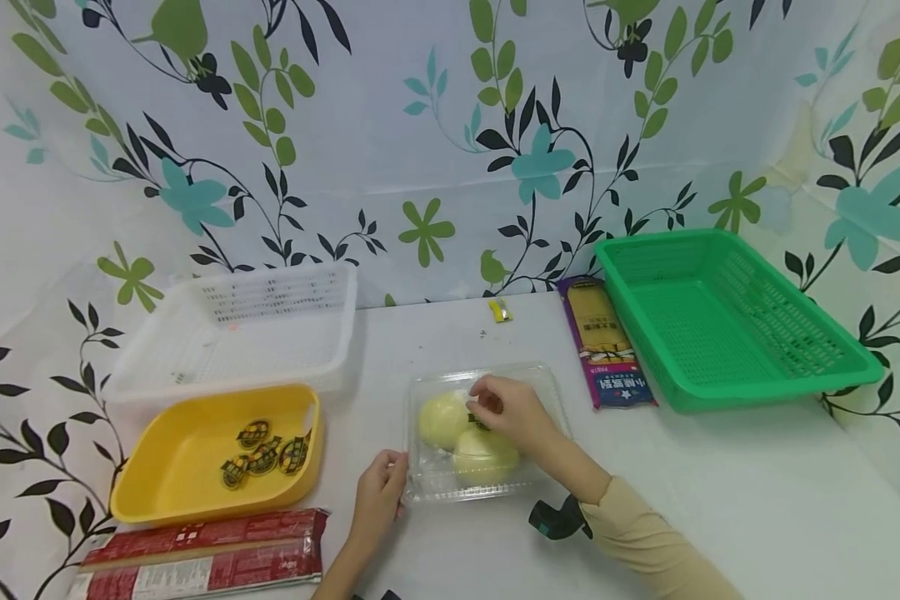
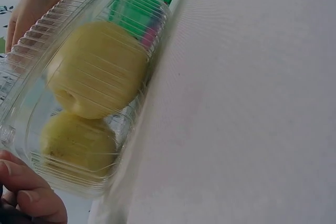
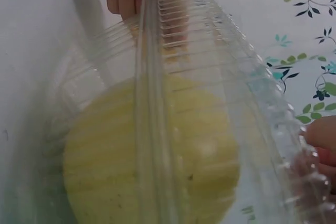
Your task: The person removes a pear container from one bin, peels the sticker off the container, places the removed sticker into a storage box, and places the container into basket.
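A clear plastic clamshell box (image 1: 547,392) with a ridged lid lies closed on the white table. Two round, pale yellow-green fruits (image 1: 487,457) show through it, one with a dimple in the left wrist view. My left hand (image 1: 378,492) holds the box's near left corner, fingers curled at its edge. Over the lid, my right hand (image 1: 521,414) has its fingers bent and pinches a small black-and-yellow label (image 1: 477,422), partly hidden under the fingertips. Through the plastic, the right wrist view shows one fruit (image 3: 152,156) up close.
To the left, a yellow basket (image 1: 172,467) contains several black-and-yellow labels (image 1: 262,457). Behind it stands a white basket (image 1: 270,358); red packets (image 1: 202,558) lie in front. On the right are a purple-and-gold pasta packet (image 1: 607,342) and a green basket (image 1: 720,325). A small yellow packet (image 1: 500,311) lies at the back.
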`<action>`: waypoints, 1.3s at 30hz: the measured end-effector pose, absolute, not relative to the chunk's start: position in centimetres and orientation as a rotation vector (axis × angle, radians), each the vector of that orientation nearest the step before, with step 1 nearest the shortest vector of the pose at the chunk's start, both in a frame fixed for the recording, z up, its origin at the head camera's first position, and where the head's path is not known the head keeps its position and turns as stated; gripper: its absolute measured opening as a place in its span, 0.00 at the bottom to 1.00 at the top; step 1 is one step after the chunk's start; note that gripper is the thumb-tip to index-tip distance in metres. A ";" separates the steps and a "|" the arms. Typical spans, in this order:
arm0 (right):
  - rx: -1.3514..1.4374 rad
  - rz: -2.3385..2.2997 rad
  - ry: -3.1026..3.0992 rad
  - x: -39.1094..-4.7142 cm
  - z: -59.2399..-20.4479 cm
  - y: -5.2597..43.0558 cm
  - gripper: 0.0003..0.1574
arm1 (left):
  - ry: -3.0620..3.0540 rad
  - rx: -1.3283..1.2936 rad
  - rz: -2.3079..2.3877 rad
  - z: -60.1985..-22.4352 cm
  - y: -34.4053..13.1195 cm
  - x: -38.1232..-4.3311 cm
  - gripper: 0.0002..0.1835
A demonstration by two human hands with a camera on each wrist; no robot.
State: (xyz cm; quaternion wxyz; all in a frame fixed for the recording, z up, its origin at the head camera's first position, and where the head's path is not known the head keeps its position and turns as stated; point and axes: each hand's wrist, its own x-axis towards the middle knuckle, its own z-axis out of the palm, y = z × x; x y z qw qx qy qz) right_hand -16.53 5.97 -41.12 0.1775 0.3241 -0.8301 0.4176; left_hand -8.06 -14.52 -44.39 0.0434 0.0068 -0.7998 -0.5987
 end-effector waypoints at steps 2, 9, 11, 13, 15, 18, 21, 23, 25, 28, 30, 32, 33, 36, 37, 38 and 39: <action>0.922 1.146 -2.376 -16.5 -41.6 5.7 0.07 | -2.452 0.043 -1.831 -44.3 -14.5 -7.9 0.10; 0.829 1.041 -2.504 -15.7 -42.5 5.2 0.19 | -2.471 0.072 -1.813 -44.2 -14.6 -7.8 0.10; 0.820 1.007 -2.550 -15.6 -42.4 5.1 0.21 | -2.459 0.066 -1.821 -44.2 -14.6 -7.8 0.10; 0.817 0.971 -2.596 -15.6 -42.3 5.1 0.23 | -2.444 0.058 -1.837 -44.4 -14.6 -7.9 0.10; 0.807 0.936 -2.633 -15.6 -42.2 5.1 0.24 | -2.433 0.050 -1.851 -44.5 -14.5 -8.0 0.10; 0.789 0.928 -2.651 -15.6 -42.0 5.2 0.25 | -2.424 0.044 -1.864 -44.7 -14.4 -8.1 0.10; 0.778 0.934 -2.642 -15.5 -41.8 5.3 0.24 | -2.425 0.051 -1.868 -44.7 -14.3 -8.1 0.10; 0.774 0.935 -2.631 -15.5 -41.9 5.3 0.23 | -2.432 0.062 -1.875 -44.7 -14.2 -8.1 0.10; 0.765 0.939 -2.617 -15.5 -42.1 5.4 0.21 | -2.439 0.063 -1.877 -44.7 -14.2 -8.1 0.10; 0.756 0.950 -2.588 -15.5 -42.3 5.4 0.19 | -2.439 0.063 -1.890 -45.4 -14.4 -8.2 0.11; 0.754 0.962 -2.564 -15.4 -42.3 5.4 0.18 | -2.439 0.071 -1.898 -46.3 -14.6 -8.5 0.11; 0.764 0.965 -2.546 -15.4 -42.3 5.5 0.16 | -2.433 0.073 -1.909 -47.1 -14.9 -8.8 0.12; 0.771 0.961 -2.539 -15.4 -42.3 5.5 0.16 | -2.433 0.078 -1.916 -47.6 -15.0 -9.0 0.12; 0.802 0.920 -2.519 -15.5 -42.4 5.4 0.14 | -2.419 0.052 -1.906 -48.2 -15.1 -9.2 0.13; 0.809 0.902 -2.514 -15.6 -42.4 5.4 0.13 | -2.412 0.039 -1.908 -48.2 -15.2 -9.3 0.13; 0.814 0.885 -2.508 -15.6 -42.5 5.4 0.12 | -2.407 0.037 -1.913 -48.2 -15.2 -9.3 0.13; 0.817 0.871 -2.504 -15.6 -42.5 5.4 0.12 | -2.402 0.037 -1.916 -48.2 -15.2 -9.3 0.13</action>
